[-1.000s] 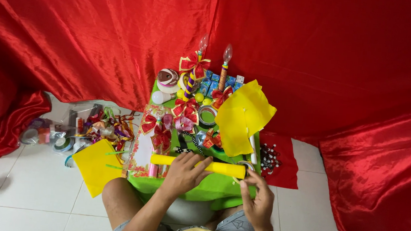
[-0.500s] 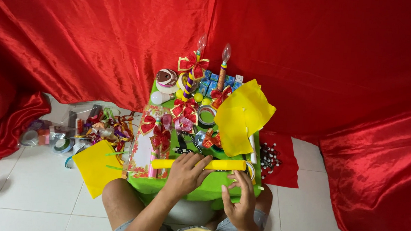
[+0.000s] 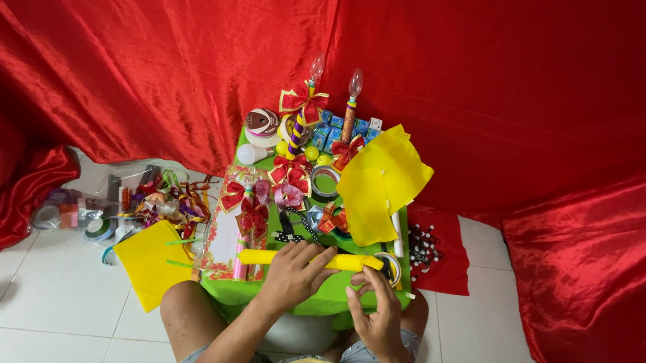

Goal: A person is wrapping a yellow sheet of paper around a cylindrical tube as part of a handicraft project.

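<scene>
My left hand (image 3: pixel 292 275) is wrapped around a long yellow rolled tube (image 3: pixel 256 256) that lies across the near edge of a small green table (image 3: pixel 321 300). My right hand (image 3: pixel 375 314) is just below the tube's right end, fingers curled close together; whether it pinches something small I cannot tell. Beside that end lies a roll of tape (image 3: pixel 391 265). Crumpled yellow sheets (image 3: pixel 380 182) rest on the table's right side.
Red bows (image 3: pixel 291 173), two candle-shaped lamps (image 3: pixel 352 99), ribbon rolls and small blue boxes crowd the table. A flat yellow sheet (image 3: pixel 149 261) and a heap of ribbons and tape (image 3: pixel 160 201) lie on the white tiled floor at left. Red satin cloth (image 3: pixel 499 88) hangs behind.
My right hand dropped from the tube's right end toward my lap, then rose again to just under that end. My left hand has stayed on the tube.
</scene>
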